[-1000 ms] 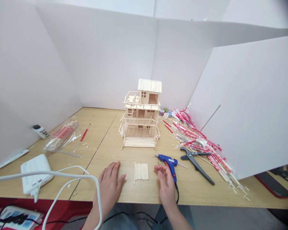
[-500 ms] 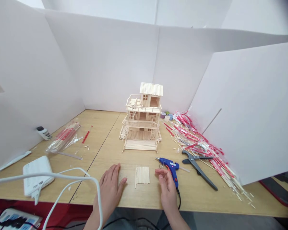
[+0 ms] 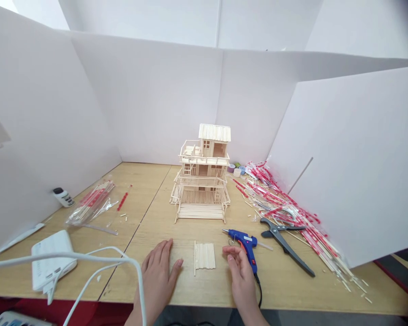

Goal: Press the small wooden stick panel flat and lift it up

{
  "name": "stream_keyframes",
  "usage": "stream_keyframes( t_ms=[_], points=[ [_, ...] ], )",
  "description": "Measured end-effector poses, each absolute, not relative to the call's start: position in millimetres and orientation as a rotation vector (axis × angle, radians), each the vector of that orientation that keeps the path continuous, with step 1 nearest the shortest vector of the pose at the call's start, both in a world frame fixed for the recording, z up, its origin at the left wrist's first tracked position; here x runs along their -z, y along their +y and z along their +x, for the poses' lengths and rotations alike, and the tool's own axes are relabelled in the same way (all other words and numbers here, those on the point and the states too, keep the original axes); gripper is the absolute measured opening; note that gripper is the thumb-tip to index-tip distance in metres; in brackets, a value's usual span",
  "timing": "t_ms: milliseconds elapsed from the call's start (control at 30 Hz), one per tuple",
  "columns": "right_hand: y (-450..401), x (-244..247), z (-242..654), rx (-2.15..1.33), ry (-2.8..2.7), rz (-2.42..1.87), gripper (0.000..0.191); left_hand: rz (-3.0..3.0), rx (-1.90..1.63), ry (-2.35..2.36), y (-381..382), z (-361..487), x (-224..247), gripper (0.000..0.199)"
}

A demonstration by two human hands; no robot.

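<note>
Roofed stick house (image 3: 204, 174) standing; loose stick panel (image 3: 204, 256) unattached between open hands: left hand (image 3: 158, 271) flat, right hand (image 3: 240, 276) beside glue gun (image 3: 245, 242).

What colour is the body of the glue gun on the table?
The hot glue gun has a blue body, shown best in the head view.
</note>
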State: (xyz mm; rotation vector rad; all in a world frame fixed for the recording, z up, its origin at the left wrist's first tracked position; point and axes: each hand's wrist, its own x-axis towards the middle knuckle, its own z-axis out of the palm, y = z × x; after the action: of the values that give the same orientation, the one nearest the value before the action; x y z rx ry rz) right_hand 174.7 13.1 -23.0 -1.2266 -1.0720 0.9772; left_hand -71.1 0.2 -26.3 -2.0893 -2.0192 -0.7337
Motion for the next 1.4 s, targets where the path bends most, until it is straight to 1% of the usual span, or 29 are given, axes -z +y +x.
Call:
stream_keyframes(
  t_ms=[500,633,733,933,1067,1200,1400],
  points=[
    [14.1,22.4,173.4,-0.998,-1.081,-1.183,0.028,-2.128,0.825,-2.088,1.0,-69.3,18.1,0.044],
    [14.2,22.1,172.4,-0.986,-1.080,-1.172,0.028,-2.153,0.886,-2.114,0.7,-70.0,17.9,0.045],
    [13.7,21.4,172.0,-0.977,-1.083,-1.164,0.028,-2.133,1.044,-2.129,2.0,-73.2,19.0,0.046],
    [14.2,21.4,171.1,-0.995,-1.055,-1.155,0.031,-1.934,1.611,-2.236,-4.2,-83.5,13.5,0.046],
    [14.1,23.4,172.0,-1.010,-1.049,-1.160,0.033,-1.890,1.817,-2.370,-9.7,-80.6,4.9,0.050],
    [12.7,26.8,174.3,-1.031,-1.039,-1.194,0.036,-1.933,1.839,-2.494,-10.9,-75.3,0.1,0.054],
    [12.5,30.3,174.9,-1.060,-1.014,-1.211,0.041,-1.921,1.705,-2.612,-13.4,-76.0,4.2,0.046]
  ],
)
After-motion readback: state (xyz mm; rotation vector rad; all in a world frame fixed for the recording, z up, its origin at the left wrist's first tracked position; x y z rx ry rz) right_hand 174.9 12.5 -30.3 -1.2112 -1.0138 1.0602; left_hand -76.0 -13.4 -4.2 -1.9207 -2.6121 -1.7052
